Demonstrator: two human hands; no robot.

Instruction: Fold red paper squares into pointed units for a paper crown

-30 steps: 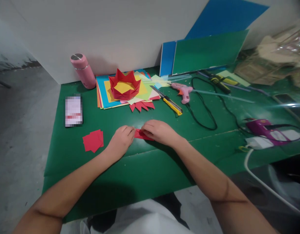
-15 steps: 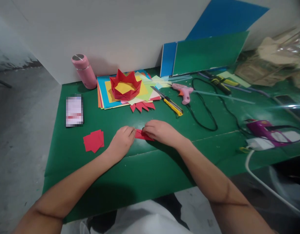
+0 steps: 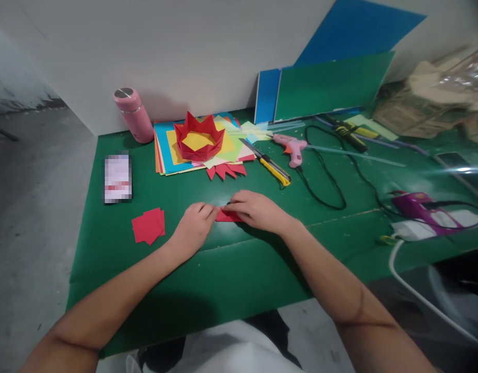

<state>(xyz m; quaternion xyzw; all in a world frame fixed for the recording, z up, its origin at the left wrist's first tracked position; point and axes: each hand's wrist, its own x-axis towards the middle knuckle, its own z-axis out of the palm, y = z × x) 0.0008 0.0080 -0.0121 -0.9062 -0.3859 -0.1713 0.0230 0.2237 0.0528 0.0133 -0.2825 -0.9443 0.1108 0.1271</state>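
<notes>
A small piece of red paper (image 3: 225, 216) lies on the green table top (image 3: 231, 269), pressed between both of my hands. My left hand (image 3: 194, 226) pinches its left end with curled fingers. My right hand (image 3: 255, 209) covers its right part, fingers bent down onto it. Most of the paper is hidden under my fingers. A small pile of red paper squares (image 3: 148, 226) lies to the left of my left hand.
A red paper crown (image 3: 199, 138) sits on a stack of coloured sheets (image 3: 169, 150) with red folded points (image 3: 225, 170) in front. A pink bottle (image 3: 133, 114), phone (image 3: 117, 177), yellow knife (image 3: 271, 165), pink glue gun (image 3: 291, 146), purple glue gun (image 3: 421, 205) and cables lie around.
My hands have shifted slightly on the red paper, my right fingers closing further over it. Nothing else on the table has moved.
</notes>
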